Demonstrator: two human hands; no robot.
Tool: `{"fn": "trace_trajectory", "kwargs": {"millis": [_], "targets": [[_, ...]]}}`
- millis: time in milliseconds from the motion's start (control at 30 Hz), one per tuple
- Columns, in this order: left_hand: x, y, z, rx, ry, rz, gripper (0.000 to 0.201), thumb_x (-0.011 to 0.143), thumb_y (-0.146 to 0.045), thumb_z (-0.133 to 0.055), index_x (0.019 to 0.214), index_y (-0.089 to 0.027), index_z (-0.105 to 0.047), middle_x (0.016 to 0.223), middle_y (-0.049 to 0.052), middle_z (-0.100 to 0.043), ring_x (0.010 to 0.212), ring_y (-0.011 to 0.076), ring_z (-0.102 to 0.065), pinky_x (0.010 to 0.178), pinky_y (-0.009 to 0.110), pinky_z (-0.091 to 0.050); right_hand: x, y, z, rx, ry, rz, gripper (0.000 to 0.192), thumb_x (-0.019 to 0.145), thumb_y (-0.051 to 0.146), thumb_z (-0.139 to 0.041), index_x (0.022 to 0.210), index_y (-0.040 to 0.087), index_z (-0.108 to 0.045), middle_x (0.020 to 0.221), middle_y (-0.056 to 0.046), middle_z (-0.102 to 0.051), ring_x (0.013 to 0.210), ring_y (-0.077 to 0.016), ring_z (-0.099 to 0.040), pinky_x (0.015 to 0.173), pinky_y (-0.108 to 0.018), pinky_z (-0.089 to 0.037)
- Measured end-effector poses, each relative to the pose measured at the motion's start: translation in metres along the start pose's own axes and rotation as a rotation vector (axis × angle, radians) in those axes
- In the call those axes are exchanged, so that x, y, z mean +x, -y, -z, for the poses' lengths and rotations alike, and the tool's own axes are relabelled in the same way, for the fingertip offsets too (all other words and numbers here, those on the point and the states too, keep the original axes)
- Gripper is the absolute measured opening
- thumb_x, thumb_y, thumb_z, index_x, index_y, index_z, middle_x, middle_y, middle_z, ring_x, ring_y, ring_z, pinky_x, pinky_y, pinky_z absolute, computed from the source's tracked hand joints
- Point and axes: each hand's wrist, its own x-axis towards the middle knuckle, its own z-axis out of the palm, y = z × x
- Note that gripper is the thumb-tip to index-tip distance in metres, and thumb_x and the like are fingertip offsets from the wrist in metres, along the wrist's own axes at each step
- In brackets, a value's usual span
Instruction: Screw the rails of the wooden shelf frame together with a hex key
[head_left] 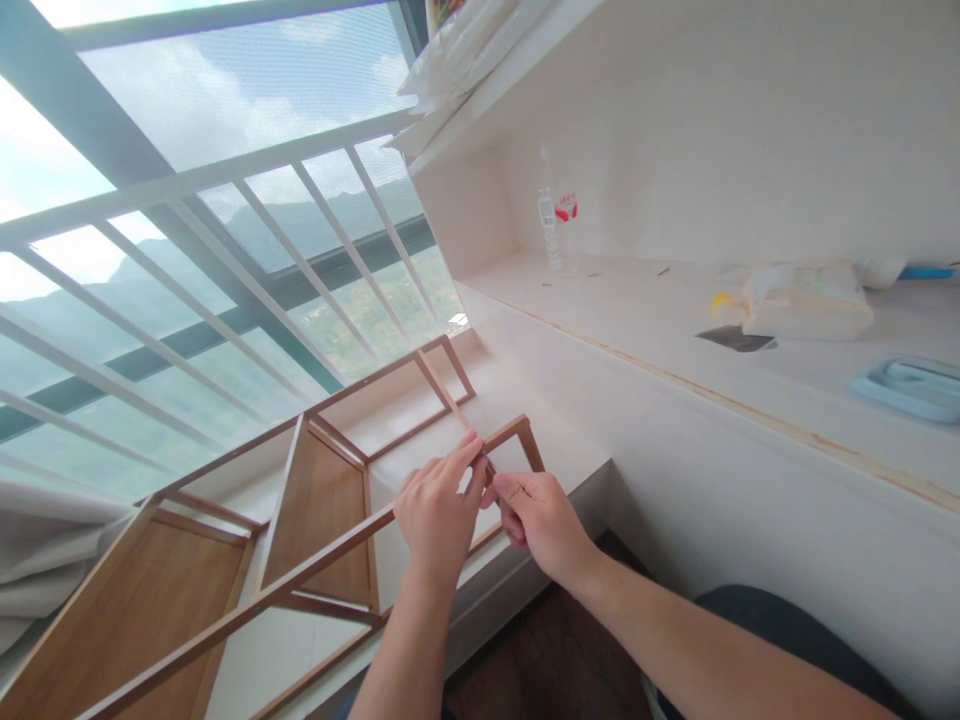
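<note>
A brown wooden frame (232,625) with slats and panels lies tilted on the white window ledge. My left hand (442,505) is closed on its near rail, close to the joint where a thin crossbar (441,380) meets it. My right hand (544,520) is just to the right, fingers curled in a pinch below that joint. A small dark piece shows between the two hands; its kind is too hidden to tell. Inside the frame are brown wooden panels (326,515), and its near right corner (517,428) stands up beyond my hands.
A white shelf (637,310) on the right carries a clear bottle (551,225), a soft pack with a yellow cap (806,300) and a light blue plastic item (911,388). White railings (330,210) and a window are behind the frame. A grey curtain (56,555) hangs at left.
</note>
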Motion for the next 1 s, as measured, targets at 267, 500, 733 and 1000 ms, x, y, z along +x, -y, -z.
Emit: {"fn": "trace_trajectory", "kwargs": {"millis": [267,500,733,1000], "targets": [[-0.002,0.001,0.0,0.014,0.018,-0.013,0.019,0.091,-0.026,-0.069,0.107,-0.031,-0.076,0.104,-0.002,-0.081,0.076,0.0194,-0.075,0.071,0.033,-0.05,-0.004,0.009,-0.015,0.685,0.178,-0.231,0.044,0.088,0.057,-0.07,0.098,0.014,-0.074,0.051,0.007,-0.049,0.038,-0.0066,-0.038,0.035,-0.02,-0.027],[0.001,0.003,0.006,-0.048,0.073,-0.03,0.021,0.097,-0.024,-0.059,0.11,-0.029,-0.075,0.115,-0.001,-0.078,0.083,0.0193,-0.076,0.073,0.033,-0.051,-0.008,0.008,-0.028,0.992,0.234,-0.337,0.032,0.093,0.048,-0.069,0.108,0.02,-0.072,0.061,0.008,-0.049,0.042,-0.0042,-0.035,0.038,-0.018,-0.025],[0.001,0.001,0.0,0.036,0.001,-0.028,0.018,0.093,-0.027,-0.065,0.105,-0.031,-0.078,0.103,-0.001,-0.081,0.076,0.0198,-0.076,0.073,0.033,-0.051,-0.008,0.001,-0.016,0.46,0.102,-0.093,0.06,0.088,0.078,-0.053,0.068,0.021,-0.048,0.051,0.006,-0.05,0.037,-0.0085,-0.041,0.037,-0.023,-0.028],[0.001,0.002,-0.002,0.041,-0.013,-0.02,0.018,0.092,-0.027,-0.067,0.105,-0.032,-0.077,0.104,-0.005,-0.08,0.077,0.0178,-0.076,0.071,0.032,-0.052,-0.002,0.015,0.02,-0.602,0.033,0.352,0.046,0.107,0.043,-0.032,0.067,0.022,-0.041,0.06,0.003,-0.044,0.059,-0.0123,-0.044,0.06,-0.027,-0.031]]}}
